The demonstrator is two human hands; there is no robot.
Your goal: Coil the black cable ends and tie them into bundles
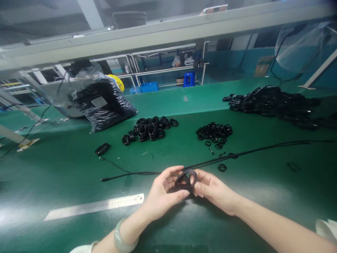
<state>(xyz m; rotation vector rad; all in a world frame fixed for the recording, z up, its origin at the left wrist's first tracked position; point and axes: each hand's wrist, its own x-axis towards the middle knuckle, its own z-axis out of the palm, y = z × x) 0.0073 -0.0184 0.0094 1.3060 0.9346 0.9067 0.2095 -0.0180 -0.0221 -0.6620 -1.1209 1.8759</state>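
Observation:
A black cable coil (185,179) is held between both hands above the green table, near its front. My left hand (166,189) grips the coil's left side, fingers behind and thumb along its lower edge. On the coil's right side, my right hand (210,188) pinches with thumb and fingers. Just behind the hands, long black cables (237,154) run across the table, with connector ends at the left. A small black ring (222,168) lies to the right of the hands. To the left is a steel ruler (97,206), lying flat.
Coiled cables (152,130) stand grouped behind the hands, beside a pile of small black rings (214,131). A larger black heap (273,103) lies back right. At the back left sits a filled plastic bag (105,102); one coil (102,149) lies nearer.

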